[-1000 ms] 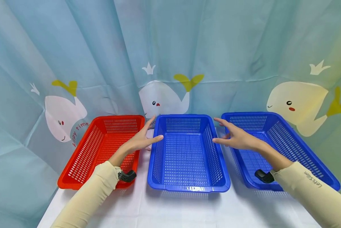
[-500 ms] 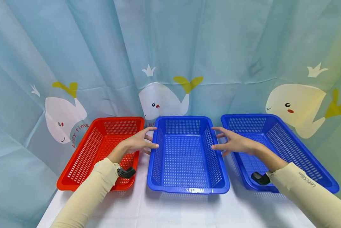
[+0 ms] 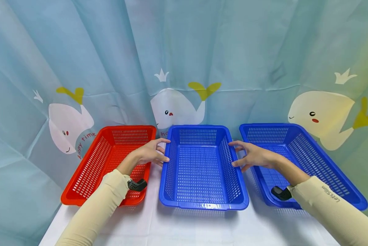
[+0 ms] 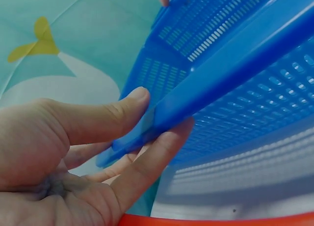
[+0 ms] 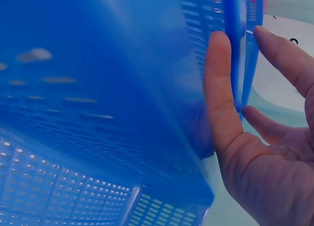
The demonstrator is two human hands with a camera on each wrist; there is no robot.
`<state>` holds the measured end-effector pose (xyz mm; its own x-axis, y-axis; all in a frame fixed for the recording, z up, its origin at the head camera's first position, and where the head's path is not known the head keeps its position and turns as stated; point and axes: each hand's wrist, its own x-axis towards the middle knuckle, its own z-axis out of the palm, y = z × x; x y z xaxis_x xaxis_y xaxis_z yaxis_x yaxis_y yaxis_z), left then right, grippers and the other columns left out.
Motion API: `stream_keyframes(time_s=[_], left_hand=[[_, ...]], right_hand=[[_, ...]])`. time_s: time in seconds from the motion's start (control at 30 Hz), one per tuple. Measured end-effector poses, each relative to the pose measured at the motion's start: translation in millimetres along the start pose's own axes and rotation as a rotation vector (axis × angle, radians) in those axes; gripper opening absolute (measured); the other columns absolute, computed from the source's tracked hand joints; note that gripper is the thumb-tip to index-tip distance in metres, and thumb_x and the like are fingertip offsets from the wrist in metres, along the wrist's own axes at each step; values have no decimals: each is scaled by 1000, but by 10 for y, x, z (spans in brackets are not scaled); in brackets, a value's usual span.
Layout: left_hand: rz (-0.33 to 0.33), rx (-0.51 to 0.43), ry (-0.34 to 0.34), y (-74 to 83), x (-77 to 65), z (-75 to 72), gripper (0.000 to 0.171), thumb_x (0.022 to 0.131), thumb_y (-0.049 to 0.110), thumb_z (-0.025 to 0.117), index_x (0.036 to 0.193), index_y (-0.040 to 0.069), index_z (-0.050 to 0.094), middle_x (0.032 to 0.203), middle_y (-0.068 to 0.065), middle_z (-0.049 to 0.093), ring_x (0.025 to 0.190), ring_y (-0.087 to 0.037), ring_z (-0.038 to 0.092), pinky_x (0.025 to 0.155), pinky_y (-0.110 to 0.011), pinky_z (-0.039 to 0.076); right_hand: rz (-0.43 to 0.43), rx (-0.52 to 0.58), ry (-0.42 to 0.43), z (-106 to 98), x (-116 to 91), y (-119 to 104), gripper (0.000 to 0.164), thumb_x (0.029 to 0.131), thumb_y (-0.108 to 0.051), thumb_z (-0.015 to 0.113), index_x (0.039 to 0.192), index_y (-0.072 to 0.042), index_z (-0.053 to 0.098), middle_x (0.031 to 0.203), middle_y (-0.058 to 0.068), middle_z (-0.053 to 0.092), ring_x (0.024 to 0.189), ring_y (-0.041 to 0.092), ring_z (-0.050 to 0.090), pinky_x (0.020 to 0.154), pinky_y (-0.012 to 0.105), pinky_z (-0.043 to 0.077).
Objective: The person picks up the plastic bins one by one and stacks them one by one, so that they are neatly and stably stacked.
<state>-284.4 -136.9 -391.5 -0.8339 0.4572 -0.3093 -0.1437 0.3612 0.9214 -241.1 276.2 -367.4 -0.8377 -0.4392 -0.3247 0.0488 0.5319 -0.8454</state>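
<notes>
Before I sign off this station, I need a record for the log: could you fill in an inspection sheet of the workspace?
Surface: white table cover, visible in front of and between the baskets.
Job's things: middle blue basket, mesh-sided, open side up.
Clutter: loose items, nothing seen; a red basket stands to its left and a second blue basket to its right, both apart from it.
Hands: left hand at its left rim, right hand at its right rim, thumb and fingers either side; grip firmness cannot be told.
Cables: nothing seen.
Surroundings: light-blue curtain printed with whales, behind the baskets.
</notes>
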Motion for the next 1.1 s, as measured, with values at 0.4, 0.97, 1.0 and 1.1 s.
stream_keyframes(time_s=[0.4, 0.97, 1.0, 1.1], left_hand=[[4, 26, 14, 12, -20, 5, 85, 85, -8, 77, 157, 9, 37, 115, -24, 57, 85, -30, 72, 87, -58, 57], [8, 45, 18, 5, -15, 11, 85, 84, -7, 78, 157, 10, 37, 116, -24, 58, 86, -30, 73, 87, -59, 57], [9, 45, 18, 5, -16, 12, 85, 84, -7, 78, 157, 9, 37, 115, -24, 58, 85, -30, 73, 87, -59, 57], [7, 45, 20, 7, -23, 17, 86, 84, -8, 78, 158, 10, 37, 113, -23, 59, 84, -30, 73, 87, -58, 57]], right_hand=[[-3, -3, 2, -2, 15, 38, 94, 89, -7, 80, 161, -4, 20, 154, 39, 19, 84, 33, 73, 80, 56, 61], [-2, -3, 3, 8, 4, 35, 94, 90, -7, 80, 162, -5, 20, 155, 39, 20, 85, 32, 73, 82, 57, 60], [-2, -3, 3, 9, 2, 33, 94, 90, -7, 80, 162, -5, 19, 155, 39, 20, 85, 32, 73, 82, 57, 60], [-1, -7, 4, 11, 0, 32, 94, 90, -8, 80, 162, -5, 19, 155, 39, 20, 85, 32, 73, 82, 57, 60]])
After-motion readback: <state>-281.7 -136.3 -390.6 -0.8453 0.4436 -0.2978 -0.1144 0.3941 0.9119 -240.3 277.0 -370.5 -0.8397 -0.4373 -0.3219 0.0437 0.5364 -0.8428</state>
